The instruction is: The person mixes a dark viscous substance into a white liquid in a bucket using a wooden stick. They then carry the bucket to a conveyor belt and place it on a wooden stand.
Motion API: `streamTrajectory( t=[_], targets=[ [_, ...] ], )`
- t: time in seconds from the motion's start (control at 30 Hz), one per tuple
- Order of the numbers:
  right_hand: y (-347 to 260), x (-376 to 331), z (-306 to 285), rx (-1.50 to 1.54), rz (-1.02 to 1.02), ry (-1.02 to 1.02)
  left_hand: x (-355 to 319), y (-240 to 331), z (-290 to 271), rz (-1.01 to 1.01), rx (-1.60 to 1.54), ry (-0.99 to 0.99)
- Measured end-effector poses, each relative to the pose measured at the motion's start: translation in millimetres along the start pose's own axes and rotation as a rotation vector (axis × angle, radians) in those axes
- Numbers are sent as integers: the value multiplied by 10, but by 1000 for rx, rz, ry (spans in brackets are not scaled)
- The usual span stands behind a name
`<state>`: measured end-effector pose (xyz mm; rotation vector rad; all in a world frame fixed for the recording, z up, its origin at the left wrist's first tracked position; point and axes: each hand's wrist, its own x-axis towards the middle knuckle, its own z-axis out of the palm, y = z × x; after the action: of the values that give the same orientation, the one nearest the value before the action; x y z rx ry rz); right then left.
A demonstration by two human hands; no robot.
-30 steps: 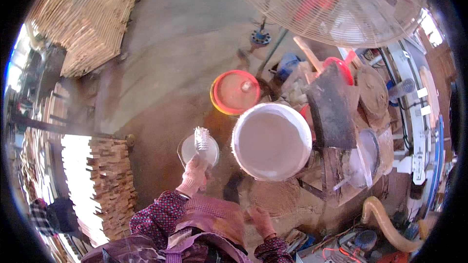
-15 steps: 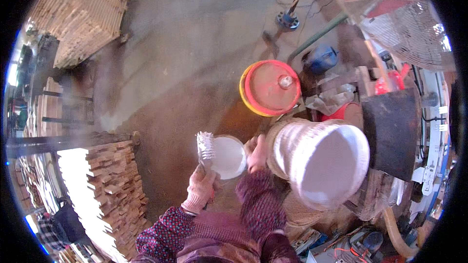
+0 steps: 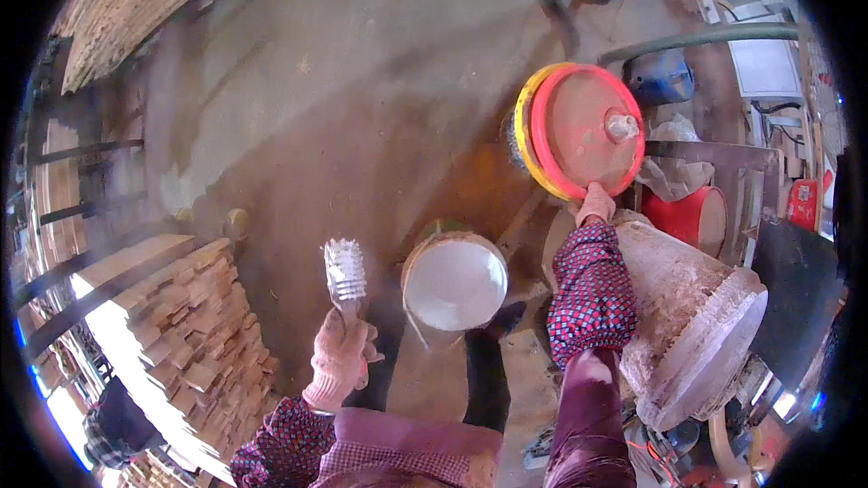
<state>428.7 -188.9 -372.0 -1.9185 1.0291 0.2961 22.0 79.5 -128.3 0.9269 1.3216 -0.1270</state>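
Already, the brush point(image 3: 347, 271) is loaded with thick white stuff along its ridged head, and the inside of the small bucket point(image 3: 455, 285) is white too; how much it holds is hard to tell. The brush stands raised beside the bucket, not touching it, with nothing else in view being coated by it, so how much work is left does not show.

The left hand point(image 3: 339, 360) is closed round the brush handle, head pointing up. The right hand point(image 3: 594, 204) reaches out to the near edge of a round red-and-yellow tub point(image 3: 579, 136) and touches it; whether it grips or merely rests there, I cannot tell.

Counted, there is one brush, one small bucket on the floor point(image 3: 271, 199) in front of the person, one tub beyond it to the right, and one large white-crusted drum point(image 3: 674, 307) beside the right forearm. Farther out are one blue container point(image 3: 663, 77), one red container point(image 3: 684, 219) and two main wood stacks, one near point(image 3: 194, 334), one far point(image 3: 127, 14).
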Motion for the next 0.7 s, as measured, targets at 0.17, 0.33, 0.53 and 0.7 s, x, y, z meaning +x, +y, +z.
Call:
streamTrajectory(
  t=[0.17,0.33,0.53,0.7],
  targets=[
    [-324,-624,-80,-1387,-769,-47,-57,111,-178,-4,-58,6],
    [-830,-1355,-421,-1160,-936,-67,-301,373,43,-28,-241,-47],
    [-1386,-3178,-1153,-325,-976,-232,-687,600,189,75,-63,-114],
    [-1447,-4153,-2406,557,-187,-311,-902,657,112,84,-33,-202]
  ],
)
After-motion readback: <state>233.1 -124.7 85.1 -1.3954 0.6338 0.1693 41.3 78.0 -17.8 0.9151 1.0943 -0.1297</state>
